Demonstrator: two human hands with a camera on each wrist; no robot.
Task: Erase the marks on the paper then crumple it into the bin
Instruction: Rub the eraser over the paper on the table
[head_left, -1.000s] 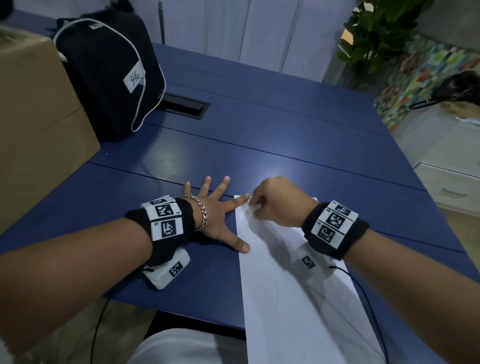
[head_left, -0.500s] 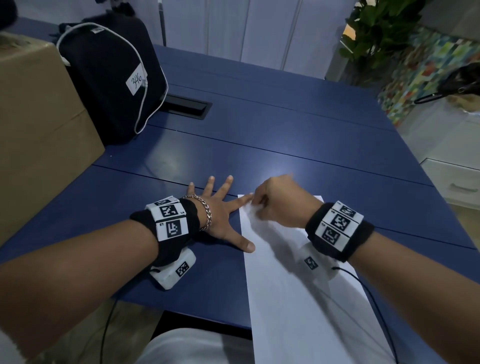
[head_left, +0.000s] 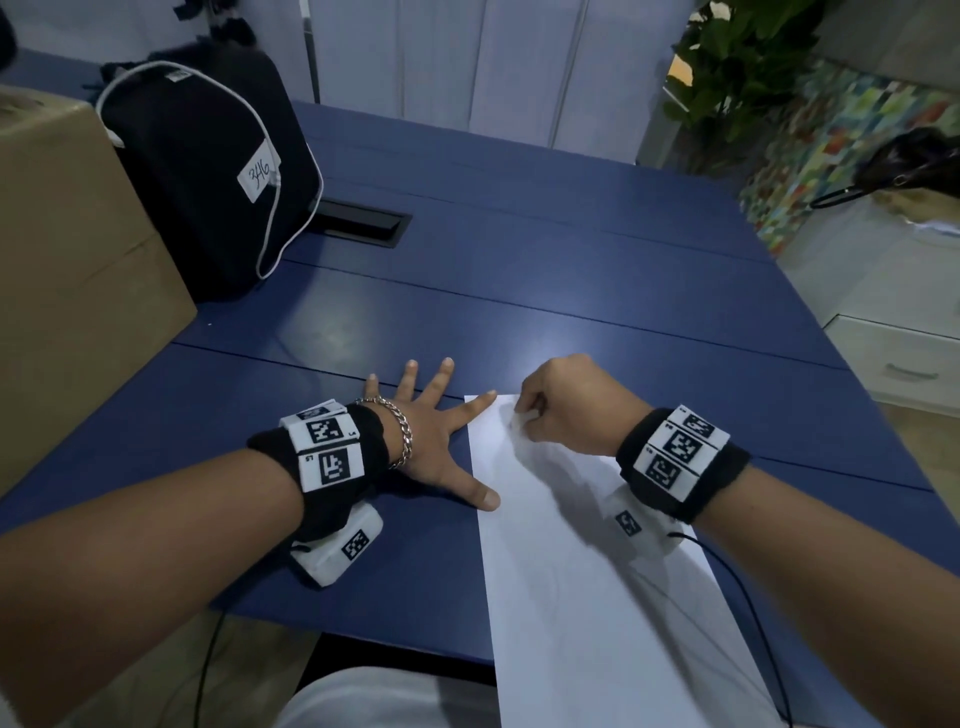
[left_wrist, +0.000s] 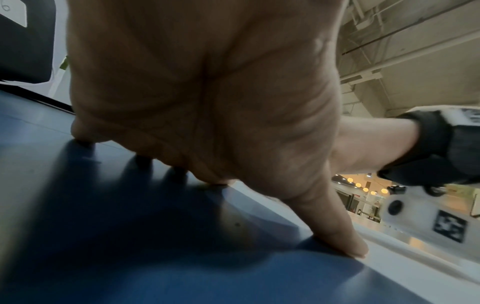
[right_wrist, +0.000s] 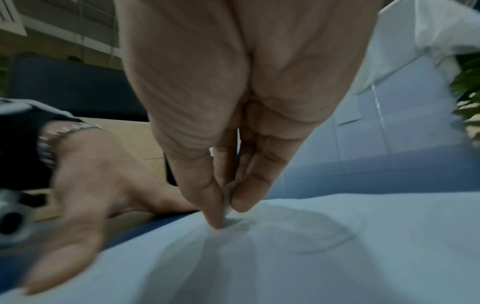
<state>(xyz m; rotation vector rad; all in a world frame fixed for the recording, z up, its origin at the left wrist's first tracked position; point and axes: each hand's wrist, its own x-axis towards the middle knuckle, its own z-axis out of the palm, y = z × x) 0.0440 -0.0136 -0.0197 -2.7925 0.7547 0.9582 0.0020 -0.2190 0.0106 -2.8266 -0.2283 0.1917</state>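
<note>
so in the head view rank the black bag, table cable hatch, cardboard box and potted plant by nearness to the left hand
From the left hand:
1. cardboard box, to its left
2. black bag and cable hatch, ahead; too close to call
3. potted plant, far right corner

Bare forearms; black wristbands (head_left: 680, 465) with white coded tags, white camera pods (head_left: 337, 548) beneath, silver chain bracelet (head_left: 402, 434) on left.

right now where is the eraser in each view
Head: the eraser is a small white bit at the right hand's fingertips, on the paper's far left corner.
Left wrist: not in it.
Right wrist: the eraser is low centre, pinched and touching the paper.
Shared landmark: the left hand's thumb at the paper's edge.
</note>
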